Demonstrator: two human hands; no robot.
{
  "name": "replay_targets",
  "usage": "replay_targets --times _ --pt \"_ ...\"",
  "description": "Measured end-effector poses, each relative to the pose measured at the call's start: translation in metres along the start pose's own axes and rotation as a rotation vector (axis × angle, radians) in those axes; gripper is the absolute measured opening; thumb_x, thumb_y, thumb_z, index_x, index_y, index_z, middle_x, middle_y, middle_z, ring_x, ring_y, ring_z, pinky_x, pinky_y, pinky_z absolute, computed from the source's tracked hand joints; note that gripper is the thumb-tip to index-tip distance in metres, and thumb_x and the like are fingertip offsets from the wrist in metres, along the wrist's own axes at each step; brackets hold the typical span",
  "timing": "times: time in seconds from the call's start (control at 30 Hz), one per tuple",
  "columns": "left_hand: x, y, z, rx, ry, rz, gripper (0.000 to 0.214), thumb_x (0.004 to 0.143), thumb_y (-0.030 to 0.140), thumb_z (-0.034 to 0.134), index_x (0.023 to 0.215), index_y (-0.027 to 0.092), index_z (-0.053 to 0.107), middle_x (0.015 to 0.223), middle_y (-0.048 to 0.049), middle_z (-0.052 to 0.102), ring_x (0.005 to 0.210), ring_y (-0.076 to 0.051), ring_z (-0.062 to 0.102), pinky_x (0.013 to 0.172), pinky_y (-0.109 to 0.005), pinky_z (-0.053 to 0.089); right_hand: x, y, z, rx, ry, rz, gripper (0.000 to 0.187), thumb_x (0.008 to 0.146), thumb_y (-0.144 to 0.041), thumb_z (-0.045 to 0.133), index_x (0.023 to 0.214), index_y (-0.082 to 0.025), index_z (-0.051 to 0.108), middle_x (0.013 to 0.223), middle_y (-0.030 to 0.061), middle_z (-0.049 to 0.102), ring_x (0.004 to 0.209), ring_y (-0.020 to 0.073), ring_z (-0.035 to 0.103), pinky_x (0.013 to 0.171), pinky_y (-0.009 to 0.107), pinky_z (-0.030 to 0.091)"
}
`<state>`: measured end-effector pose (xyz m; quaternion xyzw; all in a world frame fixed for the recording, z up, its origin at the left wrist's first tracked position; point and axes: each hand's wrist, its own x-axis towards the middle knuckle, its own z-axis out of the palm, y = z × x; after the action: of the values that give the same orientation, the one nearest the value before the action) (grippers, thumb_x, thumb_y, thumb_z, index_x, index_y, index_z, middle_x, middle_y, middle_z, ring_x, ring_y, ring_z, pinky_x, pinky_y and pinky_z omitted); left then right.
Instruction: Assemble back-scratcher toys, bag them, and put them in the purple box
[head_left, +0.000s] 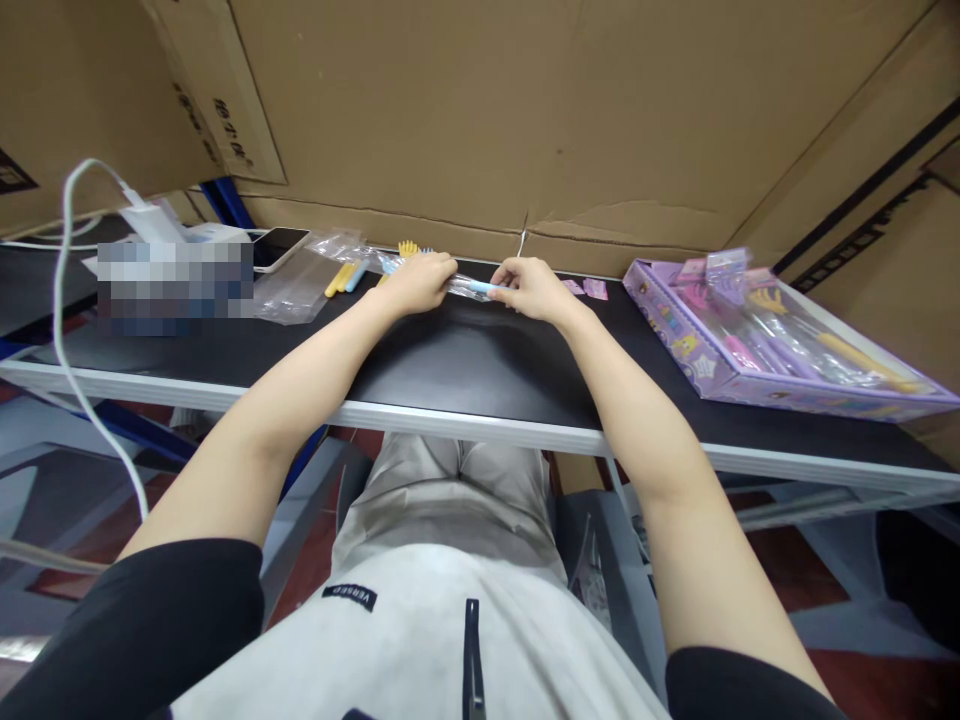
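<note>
A black worktop (465,365) with a pale front edge is seen from above, set close against a wall of large brown cardboard sheets (525,110) that closes off the whole background. Blue metal framing (225,203) can be made out behind the far left corner, and a red floor (840,570) with grey supports is seen under the worktop.

Near the far edge, at the middle, a clear plastic sleeve (466,288) is held flat on the surface between both hands. It is gripped at one end by the left hand (420,283), whose fingers are curled shut over it, and is pinched at the other end by the right hand (529,288), where a light-blue stick (486,288) shows inside the sleeve.

Just left of the left hand, yellow and blue sticks (346,276) lie loose beside a pile of clear bags (296,288). A phone (279,246) is laid behind the bags, and a white charger (147,218) with its cable (67,330) is found further left. A yellow comb-shaped piece (408,247) lies behind the left hand.

Small pink pieces (596,289) are seen just right of the right hand. At the right end of the worktop, well apart from the hands, an open purple box (675,335) filled with packed items is placed.
</note>
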<state>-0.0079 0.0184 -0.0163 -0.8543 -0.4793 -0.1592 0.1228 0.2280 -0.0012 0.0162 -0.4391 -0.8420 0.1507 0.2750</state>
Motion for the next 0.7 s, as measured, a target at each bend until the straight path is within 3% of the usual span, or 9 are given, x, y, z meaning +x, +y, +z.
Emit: replay_targets --times 0.17,0.47,0.7 --pt "0.001 -0.004 0.003 0.016 -0.015 0.019 0.030 0.085 0.009 0.053 0.106 0.014 0.074 0.106 -0.0171 0.073 0.107 -0.033 0.070 0.093 -0.043 0.053 0.003 0.003 0.005 0.016 -0.031 0.018 0.017 0.082 -0.027 0.083 0.086 -0.016 0.072 0.080 0.0049 0.072 0.077 0.0175 0.067 0.076 0.029 0.055" --pt "-0.003 -0.028 0.003 0.024 0.008 -0.063 0.032 0.084 0.011 0.055 0.108 0.016 0.074 0.105 -0.0165 0.072 0.108 -0.034 0.069 0.094 -0.043 0.052 0.002 0.022 -0.025 0.051 -0.092 0.095 0.028 0.083 -0.039 0.089 0.085 -0.016 0.072 0.065 0.0025 0.068 0.058 0.0143 0.065 0.065 0.028 0.057" --pt "-0.001 -0.021 0.002 0.009 0.010 -0.039 0.031 0.084 0.010 0.053 0.107 0.015 0.073 0.106 -0.0170 0.072 0.107 -0.034 0.069 0.093 -0.043 0.051 -0.002 0.002 -0.013 0.176 -0.120 0.144 0.016 0.091 -0.020 0.081 0.086 -0.017 0.065 0.065 0.0011 0.070 0.058 0.0125 0.066 0.067 0.026 0.057"
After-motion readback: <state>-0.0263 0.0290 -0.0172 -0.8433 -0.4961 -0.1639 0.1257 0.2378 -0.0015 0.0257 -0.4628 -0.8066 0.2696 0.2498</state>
